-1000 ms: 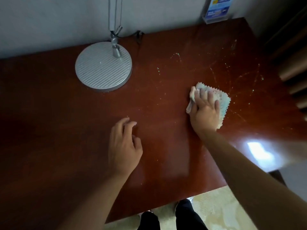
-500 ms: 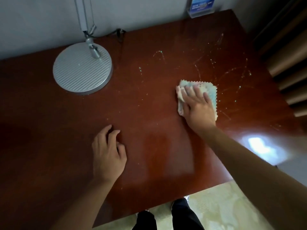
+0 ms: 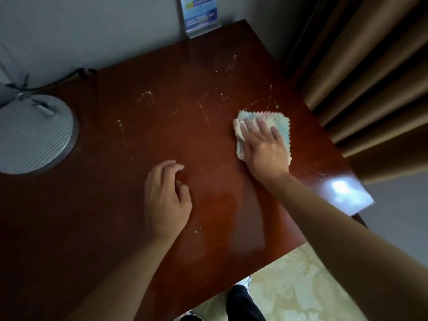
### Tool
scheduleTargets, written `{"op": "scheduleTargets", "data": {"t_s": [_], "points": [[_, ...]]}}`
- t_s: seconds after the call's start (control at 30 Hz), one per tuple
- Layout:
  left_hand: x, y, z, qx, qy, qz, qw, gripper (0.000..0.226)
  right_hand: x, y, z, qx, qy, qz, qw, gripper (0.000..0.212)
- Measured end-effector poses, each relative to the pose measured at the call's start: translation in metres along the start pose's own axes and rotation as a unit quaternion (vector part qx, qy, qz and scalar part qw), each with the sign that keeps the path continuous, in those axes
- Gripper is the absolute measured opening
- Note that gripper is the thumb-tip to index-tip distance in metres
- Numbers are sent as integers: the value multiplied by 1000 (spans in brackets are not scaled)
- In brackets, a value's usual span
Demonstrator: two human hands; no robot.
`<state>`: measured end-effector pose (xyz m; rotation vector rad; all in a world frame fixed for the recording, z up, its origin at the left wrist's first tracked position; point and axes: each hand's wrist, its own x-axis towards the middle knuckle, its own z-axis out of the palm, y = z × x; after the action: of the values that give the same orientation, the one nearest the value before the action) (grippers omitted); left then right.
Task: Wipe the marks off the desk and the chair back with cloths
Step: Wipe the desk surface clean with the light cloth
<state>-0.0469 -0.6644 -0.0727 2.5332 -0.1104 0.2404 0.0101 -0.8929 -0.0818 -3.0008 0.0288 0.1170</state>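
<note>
The cloth, pale with blue-green patches and a zigzag edge, lies flat on the right part of the dark red bench, near its right edge. The right hand presses down on it, palm flat, fingers stretched out and spread over the fabric rather than curled around it; the thumb side bunches a fold of cloth at the left. Pale, greenish marks streak and speckle the wood just beyond the cloth and to its left, reaching toward the far edge. The left hand rests on the bench nearer the person, well apart from the cloth, holding nothing, its fingers loosely bent with the tips touching the wood. At the far left stands a round, ribbed grey lamp base, with a dark cable running behind it along the wall. A blue-printed card stand sits at the far edge. Brown curtains hang to the right. A bright reflection shines on the near right corner.
</note>
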Motion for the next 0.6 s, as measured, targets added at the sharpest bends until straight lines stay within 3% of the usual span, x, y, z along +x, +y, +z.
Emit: {"op": "scheduleTargets", "data": {"t_s": [0.1,0.2,0.3,0.37,0.47,0.53,0.6], "points": [[3,14,16,-2,8,-26,1000,33,-9,-10,6,14,-13,-15,1000,53],[7,20,25,16,20,-57,998,35,-52,-65,22,5,-40,-164,986,58],[15,22,32,47,7,-75,996,36,-43,-55,19,11,-79,-230,970,63],[21,28,37,50,-3,-72,996,37,-16,-15,15,-8,-84,-167,982,64],[34,48,49,35,-22,-64,997,35,25,54,-2,1,-20,-7,1000,57],[40,59,57,17,-32,-67,997,35,26,59,-7,28,-15,16,999,54],[42,64,63,-8,-23,-72,997,36,11,29,-5,14,-21,-36,999,58]]}}
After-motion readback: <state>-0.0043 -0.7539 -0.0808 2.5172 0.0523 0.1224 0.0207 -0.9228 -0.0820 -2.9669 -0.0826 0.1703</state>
